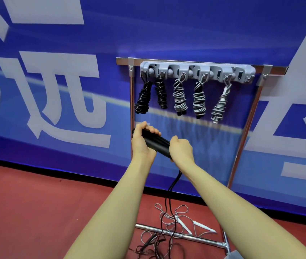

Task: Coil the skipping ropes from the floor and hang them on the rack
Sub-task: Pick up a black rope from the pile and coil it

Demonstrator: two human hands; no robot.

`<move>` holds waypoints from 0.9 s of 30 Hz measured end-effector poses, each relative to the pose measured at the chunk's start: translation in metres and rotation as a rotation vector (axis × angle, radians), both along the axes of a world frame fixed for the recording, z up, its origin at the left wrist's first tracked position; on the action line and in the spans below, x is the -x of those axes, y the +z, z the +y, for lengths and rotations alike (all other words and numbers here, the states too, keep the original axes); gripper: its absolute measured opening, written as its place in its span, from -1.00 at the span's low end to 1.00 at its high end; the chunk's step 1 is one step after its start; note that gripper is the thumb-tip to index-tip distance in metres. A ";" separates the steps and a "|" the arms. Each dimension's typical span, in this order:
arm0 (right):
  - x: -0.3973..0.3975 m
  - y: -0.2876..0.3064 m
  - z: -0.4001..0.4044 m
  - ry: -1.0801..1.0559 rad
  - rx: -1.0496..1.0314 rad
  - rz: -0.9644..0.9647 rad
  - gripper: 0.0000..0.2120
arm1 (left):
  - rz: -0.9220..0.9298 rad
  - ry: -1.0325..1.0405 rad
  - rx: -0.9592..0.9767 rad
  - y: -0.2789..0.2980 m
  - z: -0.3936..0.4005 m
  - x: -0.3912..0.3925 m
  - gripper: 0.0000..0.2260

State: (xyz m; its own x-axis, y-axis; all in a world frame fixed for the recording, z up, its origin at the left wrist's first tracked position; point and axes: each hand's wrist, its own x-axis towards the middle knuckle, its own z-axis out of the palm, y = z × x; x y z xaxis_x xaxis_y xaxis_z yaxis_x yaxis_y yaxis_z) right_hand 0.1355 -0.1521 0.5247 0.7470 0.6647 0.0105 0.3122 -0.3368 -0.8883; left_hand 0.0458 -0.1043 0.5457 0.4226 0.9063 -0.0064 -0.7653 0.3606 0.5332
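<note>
Nearest to us are our two bare arms, reaching out in front. Our left hand [142,142] is wrapped tight around the top end of the black handles [155,143]. Our right hand [181,148] is closed in a fist around the lower end. So both hands hold the same black handles, tilted down to the right, in front of the rack [241,131].

A black rope [172,186] hangs down from under our right hand in two strands and runs to the red floor [36,212]. On the floor, near the foot bar of the rack, more ropes lie loose in a tangle. We see a grey rope [169,212] with white handles [203,226] there, and dark rope ends lower down, mixed up together.

Up on the rack is a grey hook bar [197,71]. Five coiled ropes hang from its hooks in a row. The two on the left are black coils [149,96], and the three on the right are grey coils [198,99]. The coils hang just above our hands.

Behind the rack is a big blue banner [185,30] with white shapes on it.
</note>
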 end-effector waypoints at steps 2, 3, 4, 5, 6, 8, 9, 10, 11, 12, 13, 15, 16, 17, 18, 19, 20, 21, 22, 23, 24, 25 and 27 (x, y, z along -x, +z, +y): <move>-0.004 -0.003 -0.001 -0.018 -0.018 -0.044 -0.63 | 0.125 0.027 0.030 -0.006 0.002 0.002 -0.85; -0.008 -0.004 -0.002 -0.025 -0.016 -0.077 -0.62 | 0.229 0.078 0.018 -0.010 0.004 0.003 -0.89; -0.012 -0.005 -0.004 -0.032 -0.006 -0.116 -0.61 | 0.347 0.143 -0.015 -0.015 0.006 0.003 -0.84; -0.016 -0.004 -0.006 -0.038 0.007 -0.158 -0.60 | 0.479 0.216 -0.076 -0.020 0.008 0.004 -0.74; -0.020 -0.004 -0.008 -0.045 0.021 -0.198 -0.59 | 0.615 0.292 -0.187 -0.022 0.007 0.006 -0.67; -0.026 -0.003 -0.011 -0.057 0.048 -0.281 -0.58 | 0.861 0.447 -0.640 -0.025 0.005 0.012 -0.62; -0.028 -0.002 -0.013 -0.056 0.061 -0.322 -0.58 | 1.007 0.478 -0.965 -0.025 0.005 0.014 -0.54; -0.028 -0.001 -0.014 -0.051 0.074 -0.360 -0.59 | 1.181 0.446 -1.283 -0.024 0.003 0.013 -0.45; -0.028 -0.001 -0.014 -0.040 0.088 -0.397 -0.61 | 1.388 0.405 -1.544 -0.024 0.003 0.011 -0.38; -0.028 0.000 -0.015 -0.027 0.100 -0.428 -0.62 | 1.607 0.390 -1.709 -0.023 0.001 0.008 -0.35; -0.027 0.000 -0.016 -0.013 0.105 -0.448 -0.63 | 1.778 0.394 -1.793 -0.023 0.000 0.003 -0.37; -0.028 -0.001 -0.019 0.009 0.105 -0.463 -0.63 | 1.979 0.377 -1.876 -0.024 -0.001 -0.002 -0.46; -0.029 -0.001 -0.021 0.019 0.104 -0.461 -0.62 | 2.000 0.380 -1.912 -0.023 -0.002 -0.002 -0.52; -0.031 -0.003 -0.023 0.033 0.103 -0.460 -0.62 | 1.974 0.412 -1.969 -0.024 -0.001 -0.002 -0.58; -0.032 -0.004 -0.024 0.050 0.096 -0.459 -0.61 | 1.955 0.467 -2.027 -0.023 0.000 -0.002 -0.64; -0.033 -0.006 -0.026 0.066 0.079 -0.454 -0.61 | 1.985 0.402 -2.050 -0.022 0.001 -0.002 -0.71; -0.033 -0.006 -0.026 0.082 0.051 -0.445 -0.61 | 2.028 0.314 -2.031 -0.019 0.000 -0.002 -0.77; -0.034 -0.007 -0.026 0.101 0.017 -0.432 -0.61 | 2.059 0.257 -1.986 -0.020 0.000 -0.001 -0.81; -0.034 -0.007 -0.025 0.128 -0.012 -0.421 -0.60 | 2.055 0.235 -1.943 -0.021 0.002 -0.002 -0.83; -0.035 -0.007 -0.024 0.166 -0.033 -0.402 -0.60 | 2.057 0.243 -1.915 -0.023 0.004 -0.001 -0.83; -0.036 -0.007 -0.024 0.217 -0.046 -0.370 -0.59 | 2.060 0.262 -1.906 -0.023 0.005 0.001 -0.84; -0.038 -0.006 -0.024 0.277 -0.051 -0.334 -0.60 | 2.053 0.261 -1.895 -0.023 0.007 0.003 -0.85; -0.042 -0.007 -0.027 0.407 -0.055 -0.240 -0.74 | 2.035 0.244 -1.852 -0.024 0.015 0.009 -0.86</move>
State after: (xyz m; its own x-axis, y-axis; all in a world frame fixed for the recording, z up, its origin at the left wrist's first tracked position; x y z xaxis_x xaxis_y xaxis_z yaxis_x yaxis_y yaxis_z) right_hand 0.1771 -0.1789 0.5182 0.3979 0.8966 0.1944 0.6073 -0.0986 -0.7883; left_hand 0.0368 -0.0896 0.5216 0.8051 0.5240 0.2779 0.5855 -0.7770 -0.2313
